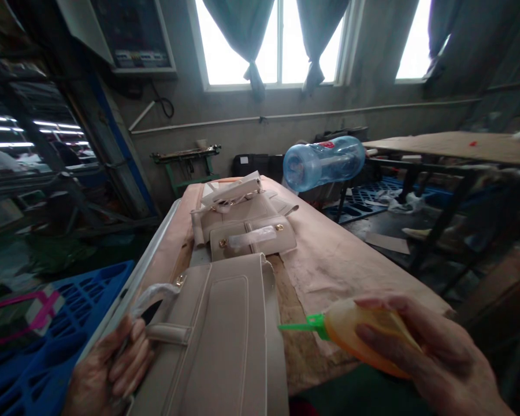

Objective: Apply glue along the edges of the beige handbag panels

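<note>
My right hand [437,352] is wrapped round a squeeze bottle [364,335] of orange-yellow liquid. Its thin green nozzle points left, its tip beside the right edge of a beige handbag [225,329]. Fingers curled, my left hand [117,361] grips the left side of that handbag, near a beige strap. A plastic-wrapped handle with a gold-coloured fitting shows just above this hand. Stitched lines run across the bag's broad panel. Behind it on the table, another beige bag [255,237] lies with a wrapped handle and gold-coloured fittings.
More beige bag parts [242,190] are piled farther back on the long, paper-covered table [346,254]. A large blue water bottle [325,163] lies sideways beyond the table's right edge. Blue pallets [78,312] stand low at left; another table [459,147] is at right.
</note>
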{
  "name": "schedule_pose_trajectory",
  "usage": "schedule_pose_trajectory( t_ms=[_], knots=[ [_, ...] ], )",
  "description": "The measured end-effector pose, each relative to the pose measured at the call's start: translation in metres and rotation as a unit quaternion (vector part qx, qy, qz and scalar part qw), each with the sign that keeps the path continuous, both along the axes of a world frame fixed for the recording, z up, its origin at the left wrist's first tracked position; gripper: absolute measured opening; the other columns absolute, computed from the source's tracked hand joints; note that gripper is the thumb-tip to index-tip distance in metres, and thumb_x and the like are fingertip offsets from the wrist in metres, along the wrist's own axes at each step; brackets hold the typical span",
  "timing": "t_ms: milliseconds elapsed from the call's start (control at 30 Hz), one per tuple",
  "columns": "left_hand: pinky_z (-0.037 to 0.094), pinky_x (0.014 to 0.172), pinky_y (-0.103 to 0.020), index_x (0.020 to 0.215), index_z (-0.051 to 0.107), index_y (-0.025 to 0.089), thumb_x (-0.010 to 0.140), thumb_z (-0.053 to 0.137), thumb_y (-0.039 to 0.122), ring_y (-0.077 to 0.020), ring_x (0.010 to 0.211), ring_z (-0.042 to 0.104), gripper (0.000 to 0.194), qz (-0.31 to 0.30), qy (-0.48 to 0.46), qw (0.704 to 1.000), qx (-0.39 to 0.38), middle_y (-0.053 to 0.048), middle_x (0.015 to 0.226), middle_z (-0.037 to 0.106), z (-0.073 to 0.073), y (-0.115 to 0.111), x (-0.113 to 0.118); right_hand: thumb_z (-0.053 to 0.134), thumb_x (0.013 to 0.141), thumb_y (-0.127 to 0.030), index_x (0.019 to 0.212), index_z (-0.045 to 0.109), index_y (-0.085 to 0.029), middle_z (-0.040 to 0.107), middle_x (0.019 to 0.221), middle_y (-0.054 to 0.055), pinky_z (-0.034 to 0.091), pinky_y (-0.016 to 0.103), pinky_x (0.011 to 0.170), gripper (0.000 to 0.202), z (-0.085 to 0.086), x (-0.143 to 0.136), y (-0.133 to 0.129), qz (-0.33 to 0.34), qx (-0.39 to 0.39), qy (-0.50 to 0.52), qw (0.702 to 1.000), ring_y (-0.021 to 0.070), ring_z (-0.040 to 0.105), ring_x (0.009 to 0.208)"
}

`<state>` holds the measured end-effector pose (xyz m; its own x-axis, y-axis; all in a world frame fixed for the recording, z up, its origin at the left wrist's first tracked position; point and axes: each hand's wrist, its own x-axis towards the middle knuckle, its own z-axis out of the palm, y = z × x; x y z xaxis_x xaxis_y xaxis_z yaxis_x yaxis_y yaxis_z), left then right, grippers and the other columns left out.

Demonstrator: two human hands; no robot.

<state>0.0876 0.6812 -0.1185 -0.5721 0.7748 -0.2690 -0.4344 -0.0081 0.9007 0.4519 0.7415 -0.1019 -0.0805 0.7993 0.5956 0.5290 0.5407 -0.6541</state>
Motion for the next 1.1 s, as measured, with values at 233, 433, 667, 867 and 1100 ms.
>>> schedule_pose_trajectory(
  t_ms=[233,433,667,867,1100],
  knots=[
    [0.032,0.026,-0.017,0.058,0.051,0.017,0.067,0.069,0.029,-0.0042,0.025,0.022,0.023,-0.004,-0.054,0.999,0.005,0.008,0.034,0.028,-0.003,0.001,0.0,0.062,0.076,-0.039,0.088,0.063,-0.04,0.069,0.09,-0.008,0.055,0.019,0.053,0.013,-0.008,0.013,-0.019,0.018,0.053,-0.028,0.998,0.0186,0.068,0.074],
    [0.031,0.024,-0.017,0.06,0.049,0.017,0.065,0.071,0.028,-0.0072,0.025,0.033,0.025,0.022,-0.03,0.999,-0.017,0.007,0.037,0.036,-0.005,0.002,-0.005,0.065,0.074,-0.039,0.085,0.064,-0.036,0.068,0.084,-0.008,0.051,0.017,0.056,0.012,-0.001,0.002,-0.006,-0.003,0.055,-0.022,0.998,0.0145,0.065,0.071],
    [0.055,0.048,-0.025,0.074,0.058,0.017,0.064,0.072,0.024,-0.0178,0.053,0.063,0.019,0.086,-0.025,0.993,-0.083,-0.003,0.061,0.065,-0.003,0.0,-0.007,0.065,0.075,-0.039,0.084,0.066,-0.028,0.066,0.082,-0.002,0.049,0.024,0.059,0.014,-0.003,-0.011,0.022,-0.011,0.03,-0.002,0.999,0.017,0.062,0.07],
    [0.033,0.026,-0.017,0.057,0.049,0.017,0.061,0.075,0.034,-0.0064,0.024,0.03,0.031,-0.023,-0.046,0.999,0.0,0.007,0.033,0.031,-0.005,0.001,-0.006,0.067,0.073,-0.039,0.084,0.066,-0.029,0.066,0.078,-0.004,0.048,0.019,0.054,0.015,-0.006,-0.011,0.019,-0.004,-0.021,0.034,0.999,0.0141,0.062,0.065],
    [0.026,0.024,-0.016,0.053,0.044,0.015,0.061,0.077,0.029,-0.0039,0.022,0.025,0.037,-0.028,-0.106,0.994,0.027,0.008,0.032,0.03,0.0,0.002,-0.001,0.068,0.071,-0.038,0.084,0.066,-0.033,0.069,0.079,-0.006,0.049,0.016,0.052,0.014,-0.011,0.001,-0.012,0.009,-0.011,0.024,1.0,0.0155,0.065,0.067]
  ],
)
